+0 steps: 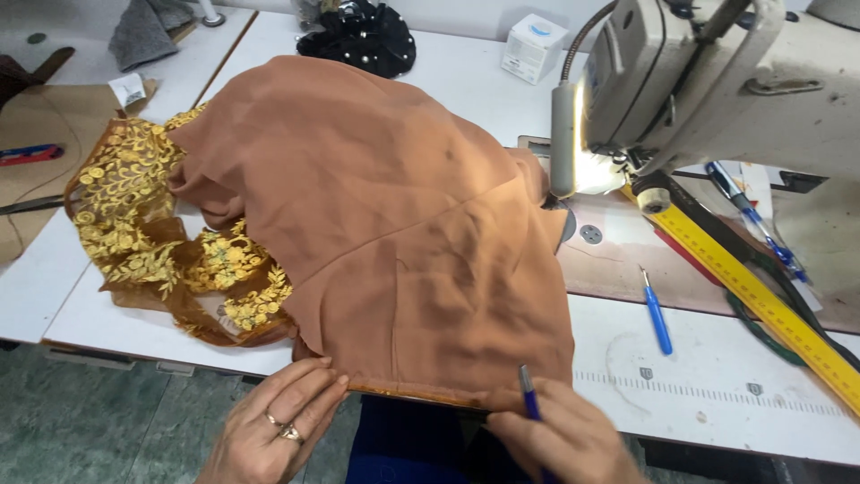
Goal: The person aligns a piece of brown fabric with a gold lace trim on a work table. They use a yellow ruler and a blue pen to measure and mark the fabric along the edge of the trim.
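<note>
At the bottom centre of the frame, the hem of the brown cloth (394, 233) is pinched by the left hand (273, 430); a blue pen (528, 394) is gripped by the right hand (560, 439), which rests on the same hem. The cloth is spread across the white table (717, 394), reaching the sewing machine (708, 81) at upper right.

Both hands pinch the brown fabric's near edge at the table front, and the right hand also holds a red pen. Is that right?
Not quite: the head view shows the pen in the right hand is blue, not red. The rest stands: both hands, the left hand too, grip the near edge of the brown fabric.
</note>
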